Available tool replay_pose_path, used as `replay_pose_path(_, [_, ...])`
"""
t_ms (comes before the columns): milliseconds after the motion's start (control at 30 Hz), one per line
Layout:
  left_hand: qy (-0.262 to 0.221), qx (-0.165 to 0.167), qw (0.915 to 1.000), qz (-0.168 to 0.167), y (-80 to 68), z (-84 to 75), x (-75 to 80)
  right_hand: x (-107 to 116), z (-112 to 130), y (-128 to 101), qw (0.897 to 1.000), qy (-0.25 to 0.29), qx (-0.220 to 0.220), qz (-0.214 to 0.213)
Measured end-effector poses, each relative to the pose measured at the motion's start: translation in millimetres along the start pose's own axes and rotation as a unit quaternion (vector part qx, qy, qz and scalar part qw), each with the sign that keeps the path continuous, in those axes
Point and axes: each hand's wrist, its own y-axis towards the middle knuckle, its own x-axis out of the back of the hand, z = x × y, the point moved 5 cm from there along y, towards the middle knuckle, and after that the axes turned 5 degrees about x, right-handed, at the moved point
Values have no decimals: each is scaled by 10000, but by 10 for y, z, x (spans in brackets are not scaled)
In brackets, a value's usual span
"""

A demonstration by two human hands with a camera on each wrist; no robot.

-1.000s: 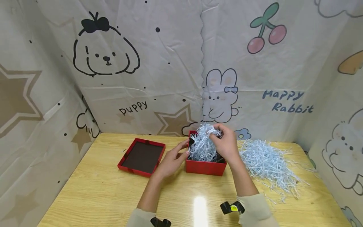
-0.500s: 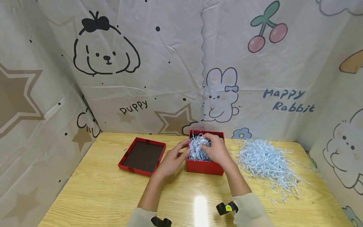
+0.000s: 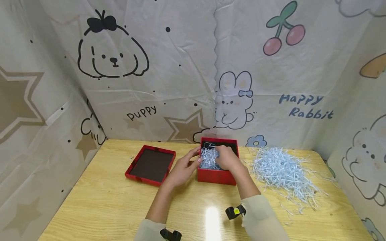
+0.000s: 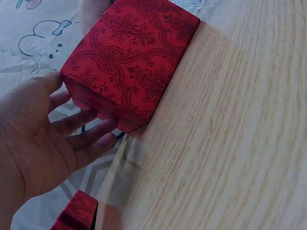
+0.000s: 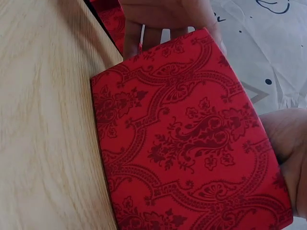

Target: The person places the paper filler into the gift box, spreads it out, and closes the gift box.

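Right hand [image 3: 227, 159] sits deeper in red box [image 3: 216, 176], grip hidden; left hand [image 3: 182, 170] loose against its left wall. Likely packing shred [image 3: 208, 160]; next: level it.

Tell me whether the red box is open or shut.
Open: the right hand is inside the red box beside pale paper shreds, and the lid lies apart.

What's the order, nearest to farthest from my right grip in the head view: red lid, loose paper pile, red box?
1. Red box: your right grip is inside its opening.
2. Loose paper pile: right of the box.
3. Red lid: farthest, left of the box.
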Motion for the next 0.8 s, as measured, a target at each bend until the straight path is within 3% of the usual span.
replay_pose_path(167, [6, 91, 9999, 54, -6, 27, -7, 52, 0, -24, 9992, 307, 226, -137])
replay_pose_path(333, [-87, 96, 9999, 52, 7, 28, -10, 273, 31, -98, 9946, 801, 533, -392])
replay_pose_path(467, [-143, 88, 9999, 29, 11, 40, -16, 461, 6, -184, 9913, 1133, 593, -312])
replay_pose_path(633, [-137, 53, 9999, 33, 10, 55, -19, 638, -105, -347, 9855, 1562, 651, -126])
replay_pose_path(800, [-160, 56, 9999, 13, 9, 51, -16, 799, -321, -530, 9724, 2183, 793, -234])
